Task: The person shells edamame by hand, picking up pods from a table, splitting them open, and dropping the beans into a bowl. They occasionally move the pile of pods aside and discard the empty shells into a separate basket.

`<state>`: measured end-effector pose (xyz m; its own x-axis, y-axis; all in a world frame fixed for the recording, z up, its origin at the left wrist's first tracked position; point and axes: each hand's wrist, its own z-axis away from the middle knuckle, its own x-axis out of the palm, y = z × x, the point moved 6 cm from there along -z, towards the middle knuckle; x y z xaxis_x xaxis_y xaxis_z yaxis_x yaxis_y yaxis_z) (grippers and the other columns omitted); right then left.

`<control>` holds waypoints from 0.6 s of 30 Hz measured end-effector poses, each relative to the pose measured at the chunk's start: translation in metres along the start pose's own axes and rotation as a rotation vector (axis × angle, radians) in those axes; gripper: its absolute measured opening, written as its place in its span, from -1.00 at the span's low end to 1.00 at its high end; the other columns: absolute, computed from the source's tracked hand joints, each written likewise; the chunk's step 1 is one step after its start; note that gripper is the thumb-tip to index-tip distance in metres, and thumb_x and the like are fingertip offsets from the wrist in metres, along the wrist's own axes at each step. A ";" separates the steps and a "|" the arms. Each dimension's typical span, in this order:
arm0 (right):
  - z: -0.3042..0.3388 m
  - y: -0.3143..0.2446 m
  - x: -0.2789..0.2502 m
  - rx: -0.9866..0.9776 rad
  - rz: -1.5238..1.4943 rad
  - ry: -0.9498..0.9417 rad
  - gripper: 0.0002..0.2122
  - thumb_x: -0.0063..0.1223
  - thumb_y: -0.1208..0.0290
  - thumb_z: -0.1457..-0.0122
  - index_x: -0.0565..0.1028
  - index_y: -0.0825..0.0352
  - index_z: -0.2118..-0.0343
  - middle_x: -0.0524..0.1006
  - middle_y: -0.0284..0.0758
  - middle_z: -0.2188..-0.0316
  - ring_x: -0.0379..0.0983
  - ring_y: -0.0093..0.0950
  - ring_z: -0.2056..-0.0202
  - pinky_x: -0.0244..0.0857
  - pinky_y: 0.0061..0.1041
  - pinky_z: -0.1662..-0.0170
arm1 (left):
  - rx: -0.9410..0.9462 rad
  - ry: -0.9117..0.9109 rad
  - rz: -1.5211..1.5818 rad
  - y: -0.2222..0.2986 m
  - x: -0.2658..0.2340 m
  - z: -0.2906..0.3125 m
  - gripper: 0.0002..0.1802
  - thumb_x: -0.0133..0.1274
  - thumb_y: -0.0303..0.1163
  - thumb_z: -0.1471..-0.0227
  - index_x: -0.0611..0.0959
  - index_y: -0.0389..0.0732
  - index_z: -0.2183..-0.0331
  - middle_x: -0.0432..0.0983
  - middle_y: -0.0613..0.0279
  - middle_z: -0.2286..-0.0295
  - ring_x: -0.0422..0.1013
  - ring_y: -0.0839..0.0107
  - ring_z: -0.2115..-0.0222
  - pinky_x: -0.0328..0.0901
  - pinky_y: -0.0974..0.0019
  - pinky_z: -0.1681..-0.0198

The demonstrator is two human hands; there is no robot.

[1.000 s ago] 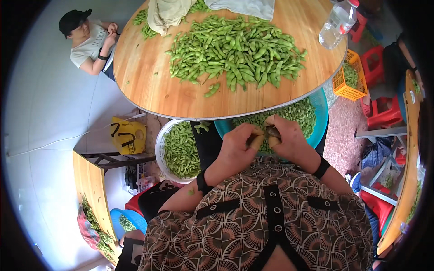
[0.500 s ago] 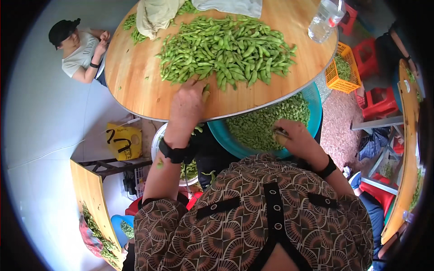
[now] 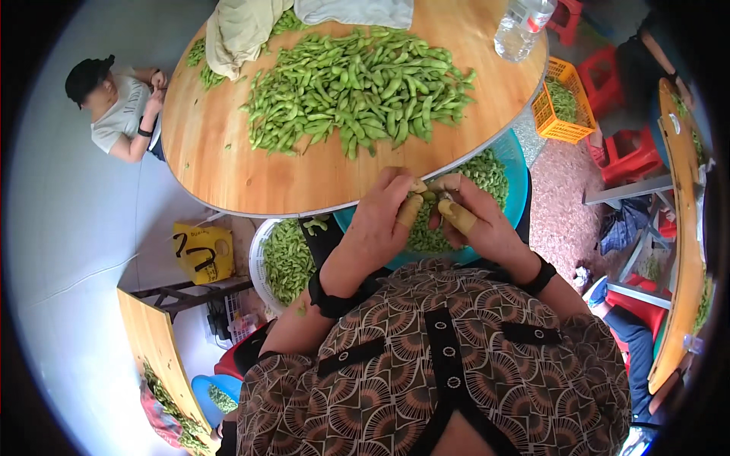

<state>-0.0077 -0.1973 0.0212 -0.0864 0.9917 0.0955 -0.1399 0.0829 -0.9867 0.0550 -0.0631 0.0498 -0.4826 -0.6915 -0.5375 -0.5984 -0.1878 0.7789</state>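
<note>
Over the teal basin (image 3: pixel 520 178), my left hand (image 3: pixel 372 220) pinches a green soybean pod (image 3: pixel 430 197) between thumb and finger. My right hand (image 3: pixel 493 232) meets it there, its fingers closed round a small metal tool (image 3: pixel 445 195), mostly hidden. Yellowish covers wrap several fingertips. Green beans (image 3: pixel 487 176) fill the basin below. A large heap of soybean pods (image 3: pixel 357 87) lies just beyond on the round wooden table (image 3: pixel 220 167). Beside my left forearm stands a white basket (image 3: pixel 257 258) full of green pods or beans; I cannot tell which.
A water bottle (image 3: pixel 519 32) stands at the table's far right, cloths (image 3: pixel 242 38) at its far side. An orange crate (image 3: pixel 566 125) and red stools (image 3: pixel 631 156) are on the right. A person in a black cap (image 3: pixel 122 106) sits at the left. A yellow bag (image 3: pixel 205 251) is below.
My left hand has left the edge of the pod heap and come back to the right, bringing a pod to my right hand. The right hand has shifted slightly left to meet it.
</note>
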 end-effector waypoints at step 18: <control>0.006 -0.002 0.004 0.045 -0.133 0.002 -0.76 -0.23 0.41 -0.33 0.32 0.29 -0.02 0.48 -0.40 0.49 0.30 -0.69 0.64 0.13 -0.71 0.60 | 0.003 0.081 -0.036 0.006 0.002 0.009 -0.61 0.05 -0.55 -0.05 0.55 -0.25 0.03 0.56 -0.05 0.24 0.52 0.10 0.26 0.39 0.31 0.21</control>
<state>-0.0140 -0.1939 0.0242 -0.0627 0.9725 0.2244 -0.1937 0.2087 -0.9586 0.0448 -0.0597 0.0509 -0.4077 -0.7384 -0.5372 -0.6165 -0.2114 0.7585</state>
